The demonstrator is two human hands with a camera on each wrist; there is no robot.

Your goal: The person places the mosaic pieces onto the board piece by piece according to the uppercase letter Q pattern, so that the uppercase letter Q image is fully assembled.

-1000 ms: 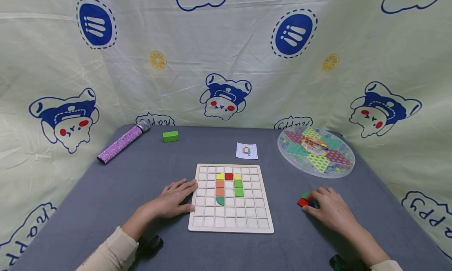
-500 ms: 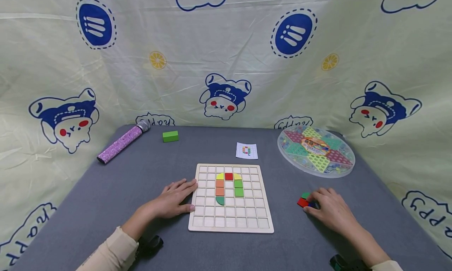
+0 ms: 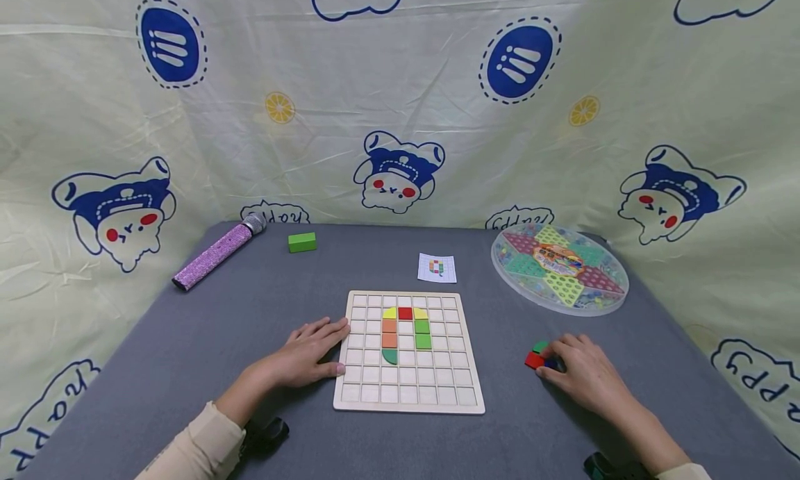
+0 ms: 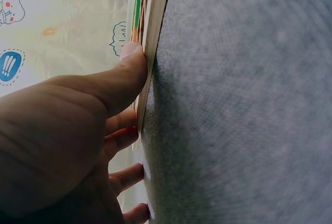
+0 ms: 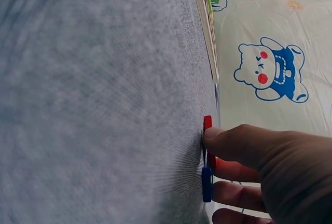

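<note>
In the head view, a square wooden grid board [image 3: 369, 393] lies mid-table, with yellow, red, orange and green tiles set in several cells. My left hand [image 3: 312, 351] rests along its left edge, fingers spread; the left wrist view shows the thumb [image 4: 136, 60] against the rim. To the board's right, my right hand [image 3: 581, 372] is bent over a few loose tiles on the cloth. Its thumb and fingertips pinch a red tile [image 3: 535, 360]. A green tile [image 3: 540, 346] lies just behind it. In the right wrist view a blue tile [image 5: 207, 185] sits beside the fingers, partly under the hand.
Behind the board lies a small pattern card [image 3: 437, 267]. A round clear-lidded box [image 3: 587, 306] is at the back right. At the back left are a green block [image 3: 302, 242] and a purple glittery microphone-like tube [image 3: 215, 254]. A printed curtain [image 3: 400, 84] hangs beyond the table.
The red tile at my right fingertips has shifted very slightly to the left. My left hand and the board have stayed where they were.
</note>
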